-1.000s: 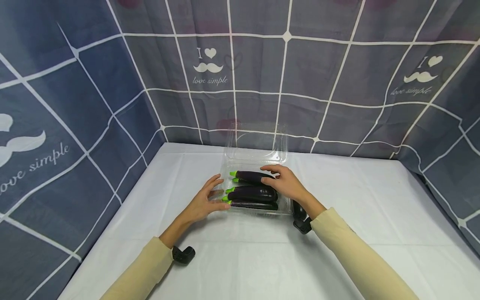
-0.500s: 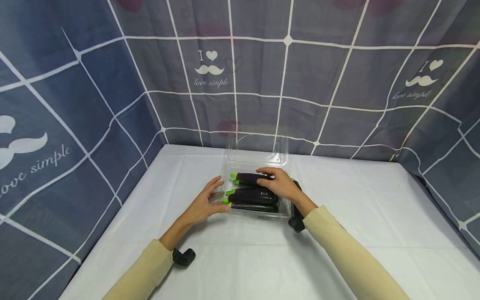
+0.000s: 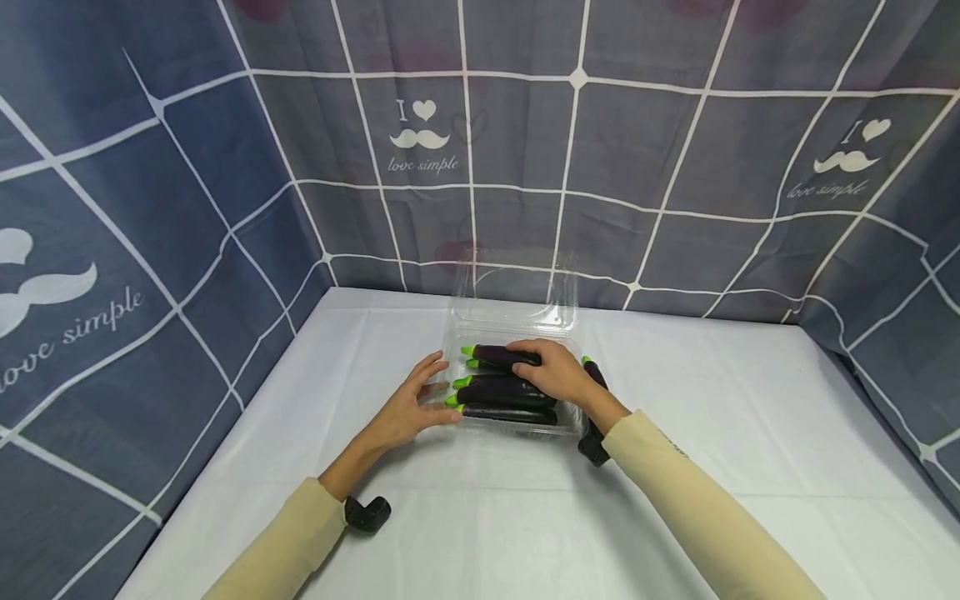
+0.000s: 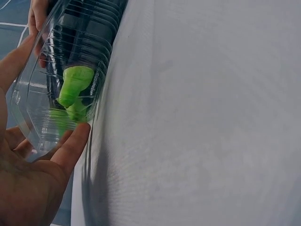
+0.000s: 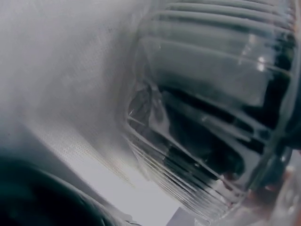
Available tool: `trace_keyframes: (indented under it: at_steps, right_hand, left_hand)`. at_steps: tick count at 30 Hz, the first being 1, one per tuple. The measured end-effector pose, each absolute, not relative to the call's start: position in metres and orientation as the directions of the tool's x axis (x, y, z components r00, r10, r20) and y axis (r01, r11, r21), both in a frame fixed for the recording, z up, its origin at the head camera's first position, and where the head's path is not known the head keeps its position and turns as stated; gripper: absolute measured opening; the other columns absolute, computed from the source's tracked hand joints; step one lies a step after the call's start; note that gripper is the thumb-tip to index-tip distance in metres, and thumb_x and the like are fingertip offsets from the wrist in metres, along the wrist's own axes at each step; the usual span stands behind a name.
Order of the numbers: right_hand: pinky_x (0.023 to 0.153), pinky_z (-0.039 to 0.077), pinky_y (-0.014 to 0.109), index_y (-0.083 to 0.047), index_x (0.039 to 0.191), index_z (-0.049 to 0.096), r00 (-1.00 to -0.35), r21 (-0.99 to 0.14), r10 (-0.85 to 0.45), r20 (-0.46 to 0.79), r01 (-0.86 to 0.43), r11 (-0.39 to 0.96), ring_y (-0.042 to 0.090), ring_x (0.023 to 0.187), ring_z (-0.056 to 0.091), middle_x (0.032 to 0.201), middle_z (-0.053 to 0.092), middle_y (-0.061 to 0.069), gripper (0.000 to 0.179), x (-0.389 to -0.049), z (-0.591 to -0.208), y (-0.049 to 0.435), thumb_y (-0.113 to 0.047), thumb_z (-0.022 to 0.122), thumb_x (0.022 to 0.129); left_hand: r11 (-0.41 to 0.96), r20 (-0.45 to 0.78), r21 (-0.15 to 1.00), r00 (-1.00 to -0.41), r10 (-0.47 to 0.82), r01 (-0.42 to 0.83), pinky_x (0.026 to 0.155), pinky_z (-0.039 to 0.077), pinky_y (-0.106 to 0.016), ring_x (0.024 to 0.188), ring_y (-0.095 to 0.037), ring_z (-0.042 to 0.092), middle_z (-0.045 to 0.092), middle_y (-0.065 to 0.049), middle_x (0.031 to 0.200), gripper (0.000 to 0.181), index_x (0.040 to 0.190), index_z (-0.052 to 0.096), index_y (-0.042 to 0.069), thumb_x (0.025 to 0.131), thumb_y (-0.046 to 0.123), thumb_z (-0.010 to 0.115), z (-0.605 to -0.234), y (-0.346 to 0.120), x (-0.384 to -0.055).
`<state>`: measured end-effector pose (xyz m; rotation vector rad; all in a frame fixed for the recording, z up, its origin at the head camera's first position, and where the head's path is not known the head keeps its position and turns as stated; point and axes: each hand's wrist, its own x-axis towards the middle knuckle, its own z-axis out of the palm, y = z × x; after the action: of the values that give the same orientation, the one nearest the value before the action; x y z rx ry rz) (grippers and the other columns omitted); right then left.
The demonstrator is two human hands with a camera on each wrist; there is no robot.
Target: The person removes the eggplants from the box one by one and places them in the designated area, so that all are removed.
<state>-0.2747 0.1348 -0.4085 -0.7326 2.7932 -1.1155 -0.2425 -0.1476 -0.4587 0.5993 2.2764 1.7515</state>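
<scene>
A clear plastic clamshell box (image 3: 570, 421) holds several dark purple eggplants with green stems, lying side by side. My right hand (image 3: 555, 371) reaches in from the right and grips the upper, farthest eggplant (image 3: 489, 353), thumb on its near side and fingers over the far side. Nearer me lie further eggplants (image 3: 502, 391) in the box. At the box's left end my left hand (image 3: 405, 408) has its fingers spread and touches the walls around the near corner; in the left wrist view its thumb rests against the ribbed plastic (image 4: 101, 33) below green stems (image 4: 75, 84).
The hinged lid (image 3: 513, 312) stands raised behind the box, near the grid-patterned curtain (image 3: 517, 225). Another eggplant (image 3: 595, 372) lies on the white table (image 3: 712, 400) just right of the box, partly behind my right wrist.
My right hand has slid left along the farthest eggplant and closed its fingers on it. The eggplant outside the box shows more now. My left hand has stayed in place.
</scene>
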Motion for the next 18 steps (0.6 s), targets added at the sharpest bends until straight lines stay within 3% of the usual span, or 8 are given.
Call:
trace_keyframes:
  at_steps: [18]
  right_hand:
    - [0.105, 0.040, 0.051, -0.004, 0.133, 0.062, -0.885, -0.659, -0.439, 0.152, -0.422, 0.623, 0.034, 0.129, 0.050, 0.135, 0.059, 0.013, 0.039, -0.2748, -0.4110, 0.1338, -0.006, 0.055, 0.095]
  left_hand:
    - [0.200, 0.086, 0.961, -0.895, 0.438, 0.190, 0.105, 0.041, -0.050, 0.138, -0.040, 0.034, 0.007, -0.003, 0.164, 0.095, 0.156, 0.023, 0.004, 0.083, 0.017, 0.083, -0.4599, -0.1470, -0.2424]
